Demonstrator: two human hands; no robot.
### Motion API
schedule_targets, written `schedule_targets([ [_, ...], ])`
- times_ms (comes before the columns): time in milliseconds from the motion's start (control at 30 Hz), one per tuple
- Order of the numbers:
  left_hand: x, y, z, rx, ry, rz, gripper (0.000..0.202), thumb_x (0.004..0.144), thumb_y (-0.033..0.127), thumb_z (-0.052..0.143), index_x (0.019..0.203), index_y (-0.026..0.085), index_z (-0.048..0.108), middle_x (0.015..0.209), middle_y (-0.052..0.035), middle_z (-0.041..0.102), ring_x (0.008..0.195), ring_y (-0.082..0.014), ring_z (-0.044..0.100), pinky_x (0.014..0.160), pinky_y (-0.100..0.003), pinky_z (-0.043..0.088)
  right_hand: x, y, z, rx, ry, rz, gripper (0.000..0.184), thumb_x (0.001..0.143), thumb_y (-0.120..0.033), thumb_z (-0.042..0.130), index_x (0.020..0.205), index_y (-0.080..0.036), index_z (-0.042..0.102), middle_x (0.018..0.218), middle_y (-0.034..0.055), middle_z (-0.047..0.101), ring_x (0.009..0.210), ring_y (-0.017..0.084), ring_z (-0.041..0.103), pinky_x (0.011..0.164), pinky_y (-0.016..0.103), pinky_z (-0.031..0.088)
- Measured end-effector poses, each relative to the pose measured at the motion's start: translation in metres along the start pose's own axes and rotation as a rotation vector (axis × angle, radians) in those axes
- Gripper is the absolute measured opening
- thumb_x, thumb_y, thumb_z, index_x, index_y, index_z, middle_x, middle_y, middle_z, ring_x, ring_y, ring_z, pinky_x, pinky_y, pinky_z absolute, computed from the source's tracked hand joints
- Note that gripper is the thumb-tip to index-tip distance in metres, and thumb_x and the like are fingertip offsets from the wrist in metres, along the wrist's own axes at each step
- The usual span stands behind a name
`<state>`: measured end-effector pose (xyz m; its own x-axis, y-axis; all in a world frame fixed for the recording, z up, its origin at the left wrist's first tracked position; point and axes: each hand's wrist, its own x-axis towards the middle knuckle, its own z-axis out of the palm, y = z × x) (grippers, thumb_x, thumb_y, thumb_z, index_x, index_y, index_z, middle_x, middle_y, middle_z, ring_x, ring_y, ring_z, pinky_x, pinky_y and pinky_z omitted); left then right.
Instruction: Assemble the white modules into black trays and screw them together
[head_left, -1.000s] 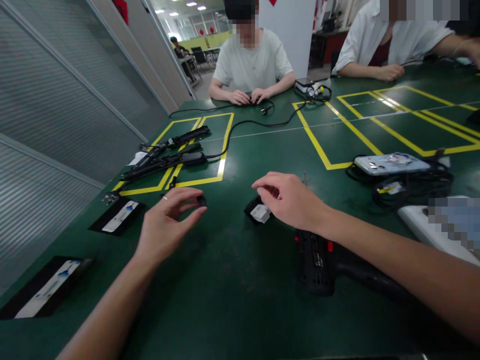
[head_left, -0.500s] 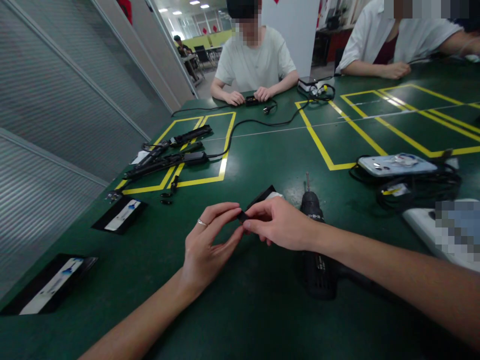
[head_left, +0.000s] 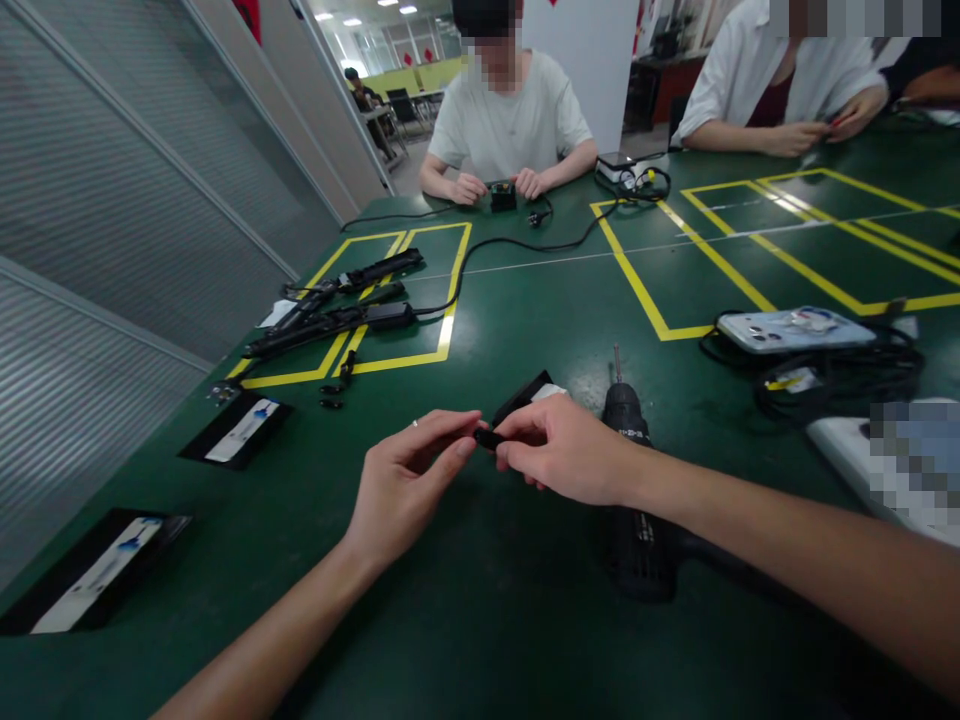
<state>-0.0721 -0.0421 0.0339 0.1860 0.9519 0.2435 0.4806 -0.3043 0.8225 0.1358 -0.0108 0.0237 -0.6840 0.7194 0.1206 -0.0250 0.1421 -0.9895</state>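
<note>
A small black piece (head_left: 489, 438) of unclear kind is pinched between my two hands above the green table (head_left: 450, 620). My left hand (head_left: 409, 480) wears a ring and has its thumb and fingertips at the left end of the piece. From the other side, my right hand (head_left: 559, 445) grips its right end between thumb and fingers. Just behind my right hand lies a flat black item with a white label (head_left: 521, 398), partly covered by that hand. A black power drill (head_left: 634, 500) lies under my right forearm, its bit pointing away from me.
On the left lie two black-and-white labelled packs (head_left: 238, 432) and black straightener-like tools (head_left: 330, 325) with cords. Small black parts (head_left: 341, 380) lie near the yellow tape. At right are a phone (head_left: 795, 328) and coiled cables (head_left: 840, 385). A co-worker (head_left: 517, 120) sits opposite.
The black piece has turned to lie more level between my fingers, and my left fingers have drawn closer together. Opposite, the co-worker's black part is tipped up; another person's hands have come together.
</note>
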Motion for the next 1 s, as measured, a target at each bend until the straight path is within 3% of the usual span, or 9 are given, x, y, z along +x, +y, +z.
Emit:
schedule_targets([
  [167,0.004,-0.005,-0.001,-0.071,-0.073,-0.035,0.012,0.086,0.026,0.063,0.094,0.023,0.072,0.087,-0.0024,0.071,0.078,-0.0171,0.068,0.067,-0.029,0.058,-0.004,-0.007,0.001,-0.178,-0.03,-0.049,0.02,0.102,0.012,0.06,0.094,-0.005,0.068,0.075,-0.0019,0.051,0.064,0.009,0.047,0.053,0.02,0.029],
  [267,0.005,-0.006,-0.002,-0.049,-0.102,-0.027,0.012,0.089,0.025,0.06,0.096,0.022,0.07,0.088,-0.003,0.071,0.079,-0.0175,0.069,0.068,-0.031,0.059,-0.003,-0.007,0.001,-0.195,-0.038,-0.057,0.02,0.104,0.011,0.061,0.094,-0.005,0.067,0.077,-0.002,0.052,0.066,0.009,0.049,0.056,0.019,0.031],
  [400,0.001,-0.003,-0.004,0.2,-0.09,0.264,0.026,0.089,0.018,0.058,0.114,0.023,0.063,0.118,-0.0069,0.063,0.11,-0.0212,0.06,0.092,-0.039,0.053,0.0,-0.004,-0.001,-0.123,-0.046,-0.024,0.022,0.107,0.009,0.054,0.093,-0.003,0.065,0.071,-0.0008,0.049,0.057,0.009,0.046,0.047,0.015,0.031],
  [500,-0.002,-0.003,-0.006,0.294,-0.141,0.44,0.035,0.087,0.011,0.06,0.12,0.023,0.06,0.118,-0.0074,0.062,0.11,-0.0199,0.06,0.091,-0.036,0.053,0.001,-0.002,-0.002,-0.05,-0.101,0.021,0.021,0.108,0.008,0.05,0.095,-0.001,0.064,0.074,0.0024,0.051,0.06,0.011,0.05,0.045,0.011,0.036],
  [600,-0.002,-0.005,-0.008,0.309,-0.134,0.469,0.031,0.087,0.009,0.06,0.114,0.022,0.063,0.11,-0.0061,0.065,0.102,-0.0174,0.062,0.085,-0.032,0.054,0.001,-0.002,-0.004,-0.023,-0.114,0.042,0.026,0.112,0.004,0.044,0.095,0.0,0.064,0.076,0.0043,0.052,0.061,0.012,0.053,0.046,0.011,0.041],
  [700,0.004,-0.01,-0.015,0.317,-0.147,0.449,0.024,0.086,0.012,0.062,0.108,0.022,0.065,0.106,-0.0048,0.066,0.099,-0.0166,0.063,0.084,-0.031,0.054,0.0,-0.005,-0.007,-0.1,-0.001,-0.029,0.03,0.112,0.005,0.042,0.091,-0.001,0.062,0.079,0.0024,0.052,0.062,0.01,0.051,0.05,0.012,0.04],
  [833,0.017,-0.024,-0.046,0.415,-0.197,0.33,0.015,0.088,0.024,0.062,0.102,0.025,0.069,0.105,-0.0026,0.069,0.099,-0.0182,0.064,0.087,-0.034,0.053,-0.003,-0.011,-0.012,-0.211,0.1,-0.073,0.028,0.111,0.009,0.044,0.091,0.001,0.061,0.082,0.0008,0.052,0.063,0.008,0.049,0.054,0.017,0.037],
  [1000,0.027,-0.075,-0.126,0.571,-0.013,0.04,0.026,0.084,0.046,0.064,0.097,0.025,0.072,0.099,0.0025,0.073,0.094,-0.0207,0.066,0.094,-0.044,0.051,-0.004,-0.012,-0.012,-0.264,0.102,-0.099,0.024,0.11,0.008,0.048,0.097,-0.002,0.066,0.083,-0.0001,0.053,0.066,0.009,0.052,0.055,0.021,0.036],
])
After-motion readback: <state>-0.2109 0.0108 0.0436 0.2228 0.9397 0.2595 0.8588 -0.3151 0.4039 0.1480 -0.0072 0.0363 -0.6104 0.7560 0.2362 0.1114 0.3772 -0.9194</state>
